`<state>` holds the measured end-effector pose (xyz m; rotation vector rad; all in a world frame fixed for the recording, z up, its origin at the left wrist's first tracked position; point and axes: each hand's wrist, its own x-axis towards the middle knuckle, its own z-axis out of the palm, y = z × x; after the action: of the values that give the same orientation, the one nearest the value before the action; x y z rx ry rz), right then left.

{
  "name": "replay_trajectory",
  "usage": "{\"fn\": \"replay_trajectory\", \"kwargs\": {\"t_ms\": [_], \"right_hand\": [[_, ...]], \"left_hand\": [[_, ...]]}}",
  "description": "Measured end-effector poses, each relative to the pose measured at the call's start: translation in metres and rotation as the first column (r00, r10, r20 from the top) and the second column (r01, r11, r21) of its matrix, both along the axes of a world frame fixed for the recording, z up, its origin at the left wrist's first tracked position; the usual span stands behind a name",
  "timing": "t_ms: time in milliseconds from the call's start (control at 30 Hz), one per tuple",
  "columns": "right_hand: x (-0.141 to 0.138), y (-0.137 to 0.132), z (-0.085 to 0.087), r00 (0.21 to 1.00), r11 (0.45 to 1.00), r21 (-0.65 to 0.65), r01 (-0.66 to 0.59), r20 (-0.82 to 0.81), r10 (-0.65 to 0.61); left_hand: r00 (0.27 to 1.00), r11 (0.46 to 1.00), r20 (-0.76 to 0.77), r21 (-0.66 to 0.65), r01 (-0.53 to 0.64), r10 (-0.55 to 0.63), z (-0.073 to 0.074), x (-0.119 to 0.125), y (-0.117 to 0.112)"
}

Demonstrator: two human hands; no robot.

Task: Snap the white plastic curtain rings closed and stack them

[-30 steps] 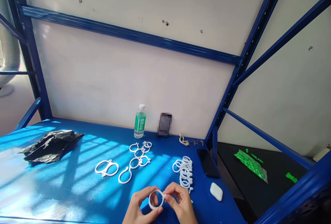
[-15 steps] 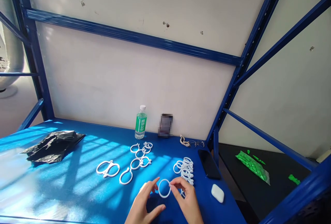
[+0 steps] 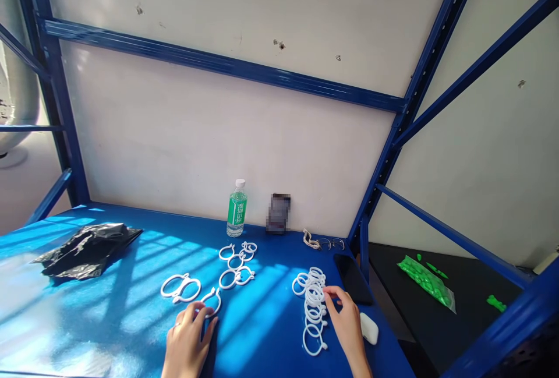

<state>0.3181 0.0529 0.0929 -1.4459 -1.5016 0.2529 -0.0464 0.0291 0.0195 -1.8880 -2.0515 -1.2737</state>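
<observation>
My left hand [image 3: 187, 334] is low over the blue tabletop, fingers curled at the near side of a white plastic ring [image 3: 219, 303] that it partly covers. My right hand [image 3: 346, 321] reaches to a column of overlapping white rings [image 3: 313, 311], thumb and forefinger at the right edge of one; the exact contact is too small to make out. Each ring has a small knob or clasp. Left of centre lies a joined pair of rings [image 3: 191, 299]. Further back, several more rings [image 3: 236, 269] form a linked-looking cluster.
A green-labelled bottle [image 3: 236, 215] and a blurred dark object [image 3: 278, 215] stand by the wall. Glasses [image 3: 332, 244], a black phone [image 3: 351, 278] and a white case [image 3: 369, 329] are at right. A black plastic bag [image 3: 89, 250] lies left; blue frame posts [image 3: 388, 156] border the table.
The ring held up between my hands is no longer there. My left hand has moved left to the nearest ring of the cluster; my right hand has moved right to the column of rings.
</observation>
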Motion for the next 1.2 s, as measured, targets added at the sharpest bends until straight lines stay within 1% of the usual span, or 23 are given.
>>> {"fn": "replay_trajectory", "kwargs": {"t_ms": [100,133,200,300,367,433,467,567,667,733,800,867,933,967,1067,1133,1200], "right_hand": [[0.0,0.001,-0.002,1.0,1.0,0.015,-0.007,-0.002,0.007],[-0.001,0.001,-0.001,1.0,1.0,0.025,-0.008,0.0,0.008],[-0.002,-0.001,0.003,1.0,0.999,0.052,-0.006,0.005,0.006],[-0.009,-0.007,0.01,1.0,0.997,0.07,-0.03,-0.005,0.03],[-0.018,-0.012,0.016,0.996,0.995,0.054,-0.089,-0.025,0.09],[-0.029,-0.018,0.02,0.983,0.984,0.038,-0.172,-0.052,0.174],[-0.035,-0.02,0.022,0.974,0.976,0.032,-0.215,-0.071,0.217],[-0.054,-0.027,0.021,0.929,0.941,-0.007,-0.338,-0.162,0.333],[-0.068,-0.03,0.012,0.849,0.877,-0.08,-0.473,-0.306,0.43],[-0.075,-0.031,0.003,0.783,0.83,-0.103,-0.548,-0.414,0.465],[-0.079,-0.031,-0.006,0.719,0.794,-0.101,-0.6,-0.502,0.48],[-0.083,-0.03,-0.014,0.671,0.772,-0.084,-0.63,-0.559,0.487],[-0.086,-0.03,-0.018,0.643,0.768,-0.062,-0.638,-0.591,0.487],[-0.087,-0.03,-0.019,0.64,0.774,-0.052,-0.631,-0.6,0.481],[-0.09,-0.031,-0.02,0.648,0.798,-0.039,-0.602,-0.607,0.459],[-0.092,-0.033,-0.02,0.65,0.805,-0.035,-0.592,-0.611,0.452],[-0.093,-0.036,-0.02,0.646,0.808,-0.027,-0.589,-0.617,0.45]], "left_hand": [[0.997,0.999,0.063,0.032,0.041,-0.043,0.004,0.005,0.0],[0.992,0.996,0.101,0.055,0.07,-0.076,0.007,0.007,-0.001],[0.965,0.982,0.19,0.091,0.163,-0.178,0.016,0.014,-0.003],[0.881,0.934,0.313,0.095,0.343,-0.356,0.037,0.028,-0.01],[0.816,0.894,0.381,0.073,0.442,-0.434,0.053,0.04,-0.017],[0.757,0.864,0.451,0.07,0.499,-0.473,0.068,0.053,-0.025],[0.728,0.861,0.494,0.091,0.5,-0.475,0.074,0.06,-0.029],[0.645,0.83,0.57,0.123,0.545,-0.508,0.085,0.074,-0.037],[0.606,0.767,0.554,0.095,0.635,-0.57,0.089,0.077,-0.04],[0.59,0.726,0.53,0.072,0.684,-0.609,0.09,0.076,-0.04],[0.578,0.704,0.519,0.068,0.707,-0.63,0.091,0.074,-0.041],[0.568,0.697,0.524,0.073,0.713,-0.635,0.091,0.074,-0.041],[0.56,0.707,0.546,0.087,0.702,-0.623,0.088,0.074,-0.042],[0.558,0.72,0.566,0.094,0.687,-0.607,0.086,0.075,-0.042],[0.563,0.77,0.628,0.093,0.632,-0.538,0.076,0.079,-0.039],[0.582,0.805,0.647,0.085,0.587,-0.493,0.071,0.086,-0.037],[0.606,0.843,0.654,0.093,0.53,-0.454,0.068,0.095,-0.037]]}}
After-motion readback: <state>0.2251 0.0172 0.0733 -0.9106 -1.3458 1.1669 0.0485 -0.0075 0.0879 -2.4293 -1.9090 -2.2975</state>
